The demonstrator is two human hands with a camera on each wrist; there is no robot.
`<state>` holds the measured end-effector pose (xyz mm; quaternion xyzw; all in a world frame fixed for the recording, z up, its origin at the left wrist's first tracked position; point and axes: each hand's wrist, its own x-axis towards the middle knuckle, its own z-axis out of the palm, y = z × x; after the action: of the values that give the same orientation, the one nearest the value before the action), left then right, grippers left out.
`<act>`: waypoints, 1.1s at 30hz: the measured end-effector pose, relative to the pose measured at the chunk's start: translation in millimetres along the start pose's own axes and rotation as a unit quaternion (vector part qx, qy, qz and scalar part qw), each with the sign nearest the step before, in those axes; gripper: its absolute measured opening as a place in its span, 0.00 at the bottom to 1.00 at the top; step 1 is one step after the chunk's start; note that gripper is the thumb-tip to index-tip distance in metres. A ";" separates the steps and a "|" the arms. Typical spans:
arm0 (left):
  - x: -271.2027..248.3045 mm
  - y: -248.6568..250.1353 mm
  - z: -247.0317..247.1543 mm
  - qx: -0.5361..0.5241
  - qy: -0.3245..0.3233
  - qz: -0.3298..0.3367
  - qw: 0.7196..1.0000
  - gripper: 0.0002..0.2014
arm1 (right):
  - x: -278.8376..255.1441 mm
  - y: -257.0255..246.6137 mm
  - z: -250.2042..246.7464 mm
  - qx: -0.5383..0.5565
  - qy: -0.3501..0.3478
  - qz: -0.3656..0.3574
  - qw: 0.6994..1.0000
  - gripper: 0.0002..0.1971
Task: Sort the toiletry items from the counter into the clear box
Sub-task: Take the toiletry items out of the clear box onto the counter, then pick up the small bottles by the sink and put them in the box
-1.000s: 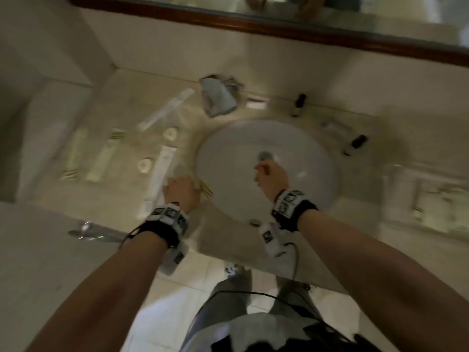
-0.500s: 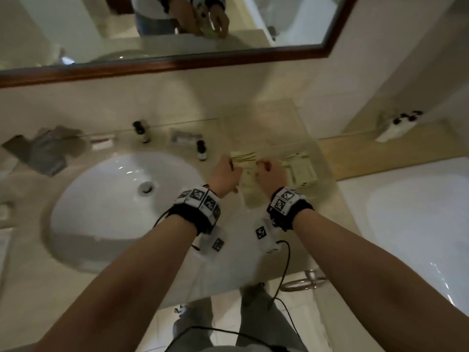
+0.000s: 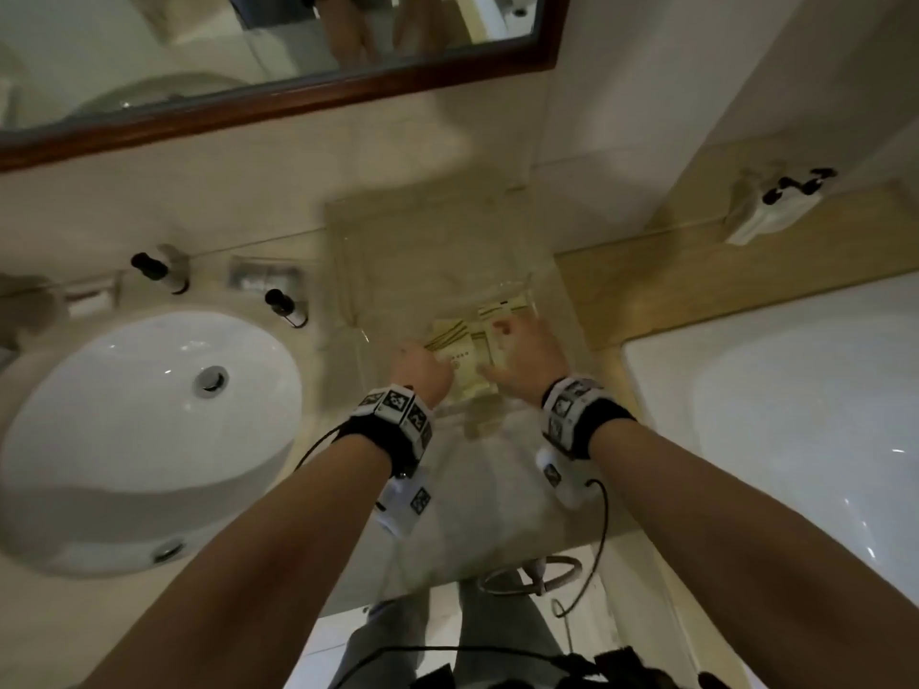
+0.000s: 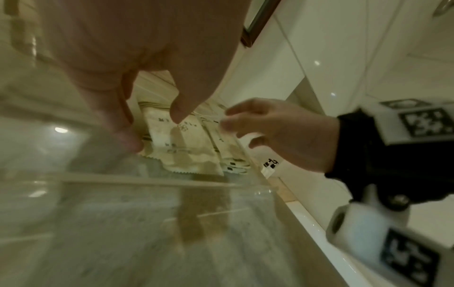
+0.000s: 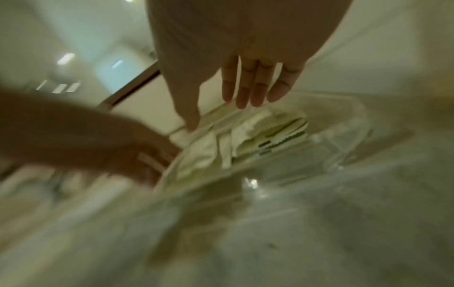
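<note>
Now both open hands (image 3: 477,360) over sachets (image 3: 470,358) inside clear box (image 3: 348,271).

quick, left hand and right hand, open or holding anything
Left hand: open, over the packets, gripping none.
Right hand: open, fingers straight, holding nothing.

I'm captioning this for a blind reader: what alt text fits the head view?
Both hands, left hand and right hand, reach into a clear box on a bathroom counter, over pale toiletry packets lying inside. A white sink sits to the left.
</note>
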<state>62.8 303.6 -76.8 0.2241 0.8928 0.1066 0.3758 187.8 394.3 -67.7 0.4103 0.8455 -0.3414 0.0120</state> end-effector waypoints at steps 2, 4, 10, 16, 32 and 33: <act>0.1 4.1 -2.1 0.008 0.004 0.025 1.000 0.24 | 1.0 -9.1 10.7 -0.175 -0.085 -0.093 0.977 0.41; 4.7 8.9 -5.6 -0.028 -0.008 0.028 0.999 0.18 | 4.3 -16.0 19.8 -0.230 -0.115 -0.134 0.957 0.41; -4.6 19.7 -20.2 -0.089 -0.008 0.049 0.995 0.14 | 16.1 -24.5 14.1 -0.200 -0.079 -0.101 0.971 0.31; -22.9 8.7 -42.5 -0.127 -0.017 0.041 0.991 0.16 | 22.4 -35.6 12.8 -0.157 -0.042 -0.117 0.980 0.35; 18.6 -255.6 -180.7 -0.275 0.093 -0.051 0.956 0.12 | 61.8 -257.0 137.7 0.029 0.076 -0.091 0.992 0.15; 22.2 -267.2 -191.5 -0.268 0.096 -0.047 0.957 0.13 | 67.2 -262.9 141.9 0.047 0.112 -0.047 0.991 0.16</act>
<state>-174.0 75.9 -53.5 0.0613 0.8730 0.3454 0.3389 -78.2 244.0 -47.5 0.4064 0.8428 -0.3327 -0.1180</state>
